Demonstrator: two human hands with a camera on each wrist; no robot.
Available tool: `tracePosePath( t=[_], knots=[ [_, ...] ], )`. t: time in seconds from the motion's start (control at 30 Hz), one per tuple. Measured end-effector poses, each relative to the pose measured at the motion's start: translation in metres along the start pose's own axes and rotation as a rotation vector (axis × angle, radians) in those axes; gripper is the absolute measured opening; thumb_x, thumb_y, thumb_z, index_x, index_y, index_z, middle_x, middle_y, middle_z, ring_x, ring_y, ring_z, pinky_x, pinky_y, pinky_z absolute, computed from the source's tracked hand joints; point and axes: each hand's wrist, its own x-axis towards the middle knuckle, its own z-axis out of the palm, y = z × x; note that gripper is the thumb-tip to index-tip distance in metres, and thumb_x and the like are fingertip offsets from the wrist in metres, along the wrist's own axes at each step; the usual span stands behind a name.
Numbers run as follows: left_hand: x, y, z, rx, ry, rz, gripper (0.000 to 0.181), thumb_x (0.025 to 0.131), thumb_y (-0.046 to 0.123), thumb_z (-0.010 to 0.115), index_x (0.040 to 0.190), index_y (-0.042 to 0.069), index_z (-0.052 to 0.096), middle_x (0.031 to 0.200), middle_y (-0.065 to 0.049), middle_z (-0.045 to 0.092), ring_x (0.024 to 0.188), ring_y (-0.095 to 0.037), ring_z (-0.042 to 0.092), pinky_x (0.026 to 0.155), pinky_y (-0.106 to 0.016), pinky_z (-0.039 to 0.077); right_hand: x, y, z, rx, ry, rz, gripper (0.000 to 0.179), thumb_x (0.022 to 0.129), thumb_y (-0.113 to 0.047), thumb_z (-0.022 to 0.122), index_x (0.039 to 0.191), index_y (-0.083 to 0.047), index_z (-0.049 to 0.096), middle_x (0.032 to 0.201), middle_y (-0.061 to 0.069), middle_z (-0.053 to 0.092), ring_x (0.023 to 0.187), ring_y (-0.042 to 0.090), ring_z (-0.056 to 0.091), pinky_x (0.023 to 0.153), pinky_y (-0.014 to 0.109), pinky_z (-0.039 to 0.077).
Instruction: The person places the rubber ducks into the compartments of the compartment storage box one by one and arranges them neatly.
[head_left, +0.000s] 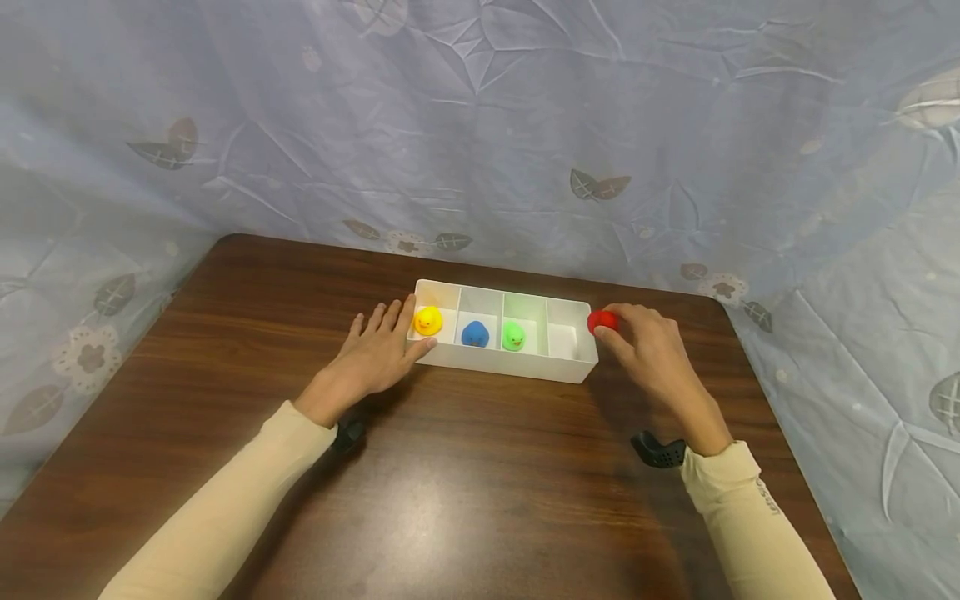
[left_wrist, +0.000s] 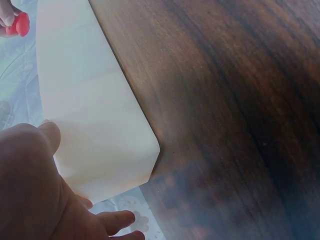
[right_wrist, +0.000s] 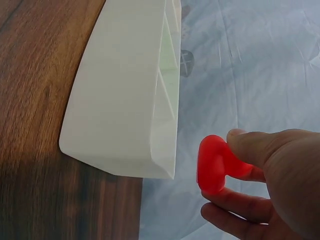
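A white box (head_left: 498, 358) with several compartments in a row stands on the table. From left to right it holds a yellow rubber duck (head_left: 428, 320), a blue duck (head_left: 475, 334) and a green duck (head_left: 513, 336); nothing lies in the rightmost compartment. My left hand (head_left: 377, 348) rests at the box's left end with fingers spread, the thumb along the front rim. In my right hand (head_left: 651, 343), a red rubber duck (right_wrist: 212, 162) is pinched between thumb and fingers, beside the box's right end and above rim height.
The box sits toward the far side of a dark brown wooden table (head_left: 480, 467). A pale patterned cloth (head_left: 480, 150) hangs behind the table and along its sides. Each wrist wears a black device, the right one (head_left: 658, 450) showing below the cuff.
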Motion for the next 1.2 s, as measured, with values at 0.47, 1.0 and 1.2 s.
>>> tracePosePath(
  t=[0.47, 1.0, 1.2],
  knots=[
    [0.001, -0.002, 0.002, 0.015, -0.002, -0.001, 0.089, 0.112, 0.065, 0.029, 0.172, 0.011, -0.009, 0.179, -0.025, 0.009, 0.166, -0.05, 0.009, 0.132, -0.072, 0.005, 0.011, -0.012, 0.011, -0.013, -0.106, 0.03, 0.044, 0.106, -0.031, 0.067, 0.137, 0.001, 0.065, 0.122, 0.024, 0.074, 0.117, 0.046, 0.066, 0.105, 0.067, 0.042],
    [0.003, -0.002, 0.003, 0.007, 0.001, 0.0, 0.09, 0.111, 0.066, 0.029, 0.172, 0.011, -0.008, 0.179, -0.024, 0.01, 0.166, -0.05, 0.01, 0.132, -0.072, 0.006, 0.022, -0.022, 0.031, -0.051, -0.168, 0.006, 0.034, 0.102, -0.026, 0.072, 0.13, -0.006, 0.071, 0.11, 0.015, 0.078, 0.103, 0.039, 0.067, 0.099, 0.062, 0.044],
    [0.002, -0.002, 0.003, 0.002, -0.001, -0.003, 0.09, 0.111, 0.065, 0.031, 0.172, 0.011, -0.008, 0.179, -0.025, 0.01, 0.166, -0.05, 0.01, 0.132, -0.073, 0.006, 0.023, -0.024, 0.035, -0.048, -0.194, 0.007, 0.034, 0.102, -0.026, 0.073, 0.129, -0.005, 0.071, 0.119, 0.015, 0.078, 0.11, 0.042, 0.068, 0.105, 0.065, 0.043]
  ],
)
